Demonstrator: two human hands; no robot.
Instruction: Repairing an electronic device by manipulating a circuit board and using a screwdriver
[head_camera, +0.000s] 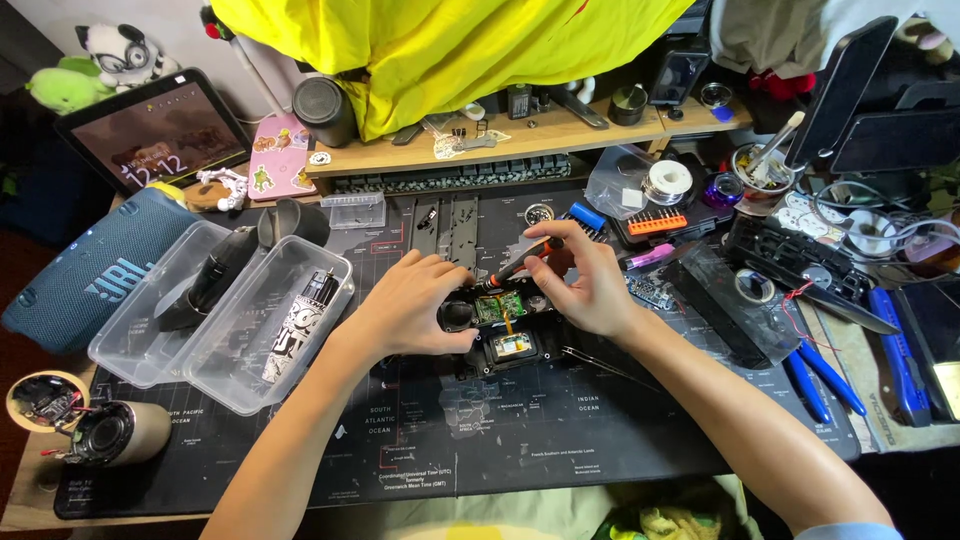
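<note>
Desk: a dark map-printed mat (520, 440) is covering it.
Shelf: a wooden riser (520, 140) is running along the back.
Drape: yellow cloth (450, 45) is hanging above.

Blue speaker (95, 275), clear plastic tubs (215, 320), tablet (155, 130), blue pliers (822, 378)

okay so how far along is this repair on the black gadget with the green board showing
Done: the black gadget is already opened, its green circuit board bare. In hand: the left hand steadies the gadget on the mat while the right hand holds an orange-and-black screwdriver, tip down at the board's edge. Left: probably finishing the board work and closing it up; the gadget lies open, and I cannot tell which loose parts nearby are its cover.
</note>
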